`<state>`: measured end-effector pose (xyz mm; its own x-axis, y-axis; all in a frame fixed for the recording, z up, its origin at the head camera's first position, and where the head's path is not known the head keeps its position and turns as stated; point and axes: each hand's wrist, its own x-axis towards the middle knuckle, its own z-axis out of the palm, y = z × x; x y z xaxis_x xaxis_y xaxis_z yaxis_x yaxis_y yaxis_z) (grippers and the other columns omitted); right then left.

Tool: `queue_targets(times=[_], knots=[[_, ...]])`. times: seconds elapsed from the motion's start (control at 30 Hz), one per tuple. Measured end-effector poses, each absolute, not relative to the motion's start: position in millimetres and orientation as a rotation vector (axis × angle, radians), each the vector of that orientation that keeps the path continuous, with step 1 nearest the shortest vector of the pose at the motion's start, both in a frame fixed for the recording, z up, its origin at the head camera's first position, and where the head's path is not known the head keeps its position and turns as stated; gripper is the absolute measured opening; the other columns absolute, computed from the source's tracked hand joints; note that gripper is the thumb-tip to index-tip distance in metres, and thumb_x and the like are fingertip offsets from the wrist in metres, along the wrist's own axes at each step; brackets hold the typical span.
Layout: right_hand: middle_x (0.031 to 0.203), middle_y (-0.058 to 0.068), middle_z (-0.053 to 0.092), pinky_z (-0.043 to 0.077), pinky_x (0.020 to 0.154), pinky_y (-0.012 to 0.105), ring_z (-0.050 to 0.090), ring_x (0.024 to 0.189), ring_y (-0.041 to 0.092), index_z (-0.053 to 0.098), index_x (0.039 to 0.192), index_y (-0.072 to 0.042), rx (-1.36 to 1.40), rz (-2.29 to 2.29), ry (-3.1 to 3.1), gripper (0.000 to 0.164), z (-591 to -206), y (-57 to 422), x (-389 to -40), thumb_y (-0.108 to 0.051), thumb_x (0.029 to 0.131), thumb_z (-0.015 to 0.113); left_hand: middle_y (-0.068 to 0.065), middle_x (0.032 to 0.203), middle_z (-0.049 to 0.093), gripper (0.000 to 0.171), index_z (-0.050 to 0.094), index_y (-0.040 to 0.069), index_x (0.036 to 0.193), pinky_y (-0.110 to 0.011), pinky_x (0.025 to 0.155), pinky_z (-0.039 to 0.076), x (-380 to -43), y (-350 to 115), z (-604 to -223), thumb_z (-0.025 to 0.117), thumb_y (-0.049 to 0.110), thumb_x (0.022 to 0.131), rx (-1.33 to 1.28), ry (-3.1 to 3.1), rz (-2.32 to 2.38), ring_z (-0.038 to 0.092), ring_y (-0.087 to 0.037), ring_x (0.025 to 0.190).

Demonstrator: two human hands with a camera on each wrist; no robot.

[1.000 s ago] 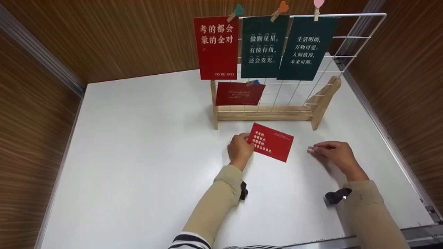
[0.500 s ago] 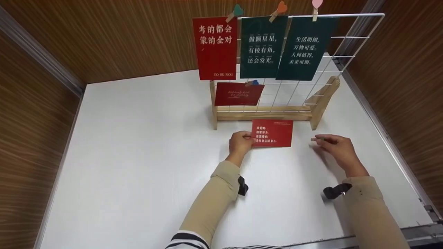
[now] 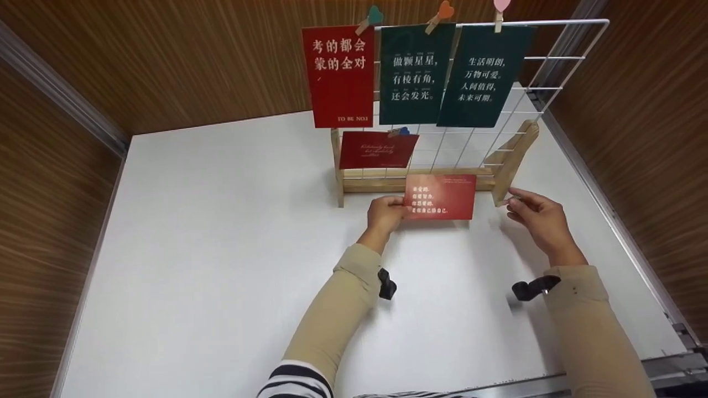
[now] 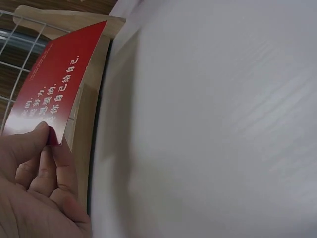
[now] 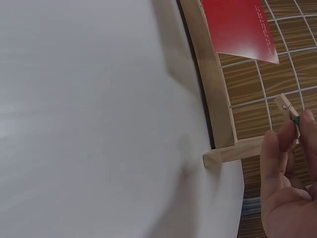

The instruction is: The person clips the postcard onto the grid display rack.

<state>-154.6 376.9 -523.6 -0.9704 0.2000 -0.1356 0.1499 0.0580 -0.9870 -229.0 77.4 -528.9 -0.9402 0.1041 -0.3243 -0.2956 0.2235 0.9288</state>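
My left hand (image 3: 385, 214) pinches the lower left corner of a red card (image 3: 442, 196) with white writing. The card is held up in front of the wooden base of a wire grid rack (image 3: 558, 88), overlapping the base in the head view. In the left wrist view the thumb lies on the printed face of the card (image 4: 59, 74). Near the rack's right foot, my right hand (image 3: 542, 221) pinches a small wooden clothespin (image 5: 285, 105) between thumb and fingers; a bit of green shows on it.
Along the rack's top bar hang a red card (image 3: 343, 83) and two dark green cards (image 3: 417, 77), each under a heart clothespin. A smaller dark red card (image 3: 376, 150) hangs lower left with a blue-heart clothespin (image 3: 402, 131). The rack stands on a white table (image 3: 221, 249) between wood-grain walls.
The red card has turned from tilted to level and moved up toward the rack with my left hand. My right hand has also moved up, bringing the clothespin to the rack's right foot.
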Motion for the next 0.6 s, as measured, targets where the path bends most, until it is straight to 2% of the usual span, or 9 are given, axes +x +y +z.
queue_targets(times=[0.17,0.27,0.4,0.6], knots=[[0.095,0.004,0.067,0.051,0.078,0.022,0.066,0.087,0.011,0.058,0.120,0.009,-0.345,2.213,-2.108,0.038,-518.4,374.9,-160.7,-0.008,0.087,0.067,-0.007,0.091,0.067,0.020,0.070,-0.001,0.101,-0.022,0.066,0.048,-233.6,81.6,-522.3,0.072,0.001,0.081,-0.208,2.172,1.794,0.060,-0.014,0.080],[0.094,0.004,0.067,0.052,0.077,0.022,0.066,0.086,0.010,0.062,0.114,0.005,-0.328,2.176,-2.138,0.030,-515.1,373.5,-163.7,-0.009,0.088,0.067,-0.007,0.093,0.067,0.020,0.071,0.000,0.101,-0.022,0.067,0.048,-236.5,83.3,-518.7,0.073,0.002,0.081,-0.217,2.175,1.799,0.060,-0.015,0.082],[0.096,0.002,0.066,0.052,0.076,0.021,0.065,0.088,0.010,0.063,0.116,0.001,-0.306,2.106,-2.186,0.031,-510.3,372.6,-167.6,-0.013,0.088,0.068,-0.006,0.094,0.066,0.021,0.070,0.001,0.102,-0.023,0.069,0.048,-239.8,85.0,-512.7,0.072,0.003,0.081,-0.223,2.174,1.795,0.061,-0.015,0.084],[0.099,-0.003,0.066,0.051,0.078,0.020,0.065,0.092,0.010,0.059,0.124,0.004,-0.334,1.954,-2.275,0.043,-503.7,372.0,-175.4,-0.016,0.087,0.069,-0.005,0.094,0.067,0.020,0.071,0.002,0.101,-0.024,0.072,0.048,-243.8,88.4,-504.1,0.074,0.004,0.081,-0.199,2.190,1.793,0.060,-0.015,0.086]])
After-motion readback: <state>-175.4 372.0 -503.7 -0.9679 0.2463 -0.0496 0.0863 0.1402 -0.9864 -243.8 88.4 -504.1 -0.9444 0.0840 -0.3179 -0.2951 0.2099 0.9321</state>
